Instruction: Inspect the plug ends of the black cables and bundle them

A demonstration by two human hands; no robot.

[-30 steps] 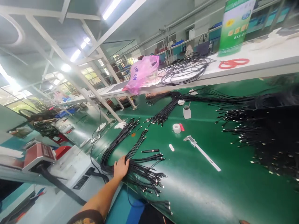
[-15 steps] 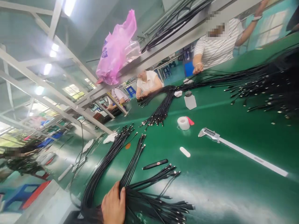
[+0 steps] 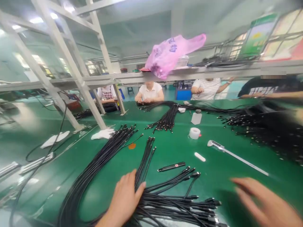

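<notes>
My left hand (image 3: 126,197) is wrapped over a small bunch of black cables (image 3: 145,162), its thumb on their right side. Beside and under it, more black cables (image 3: 172,205) fan out to the right with metal plugs at their ends. A long curved bundle of black cables (image 3: 94,167) lies to its left. My right hand (image 3: 262,201) hovers at the lower right, slightly blurred, thumb and fingers apart and nothing in them. The digital caliper (image 3: 239,159) lies beyond it. A black pen-like tool (image 3: 171,166) and a white oval piece (image 3: 200,157) rest between the hands.
On the green table (image 3: 227,135) are a tape roll (image 3: 194,133), a clear bottle (image 3: 196,117), an orange piece (image 3: 132,146) and white gloves (image 3: 103,134). A large cable heap (image 3: 272,126) lies right. Several people sit opposite, below a shelf with a pink bag (image 3: 170,56).
The view has levelled out from a strong tilt. My right hand has come into view at the lower right. My left hand stays on the cables.
</notes>
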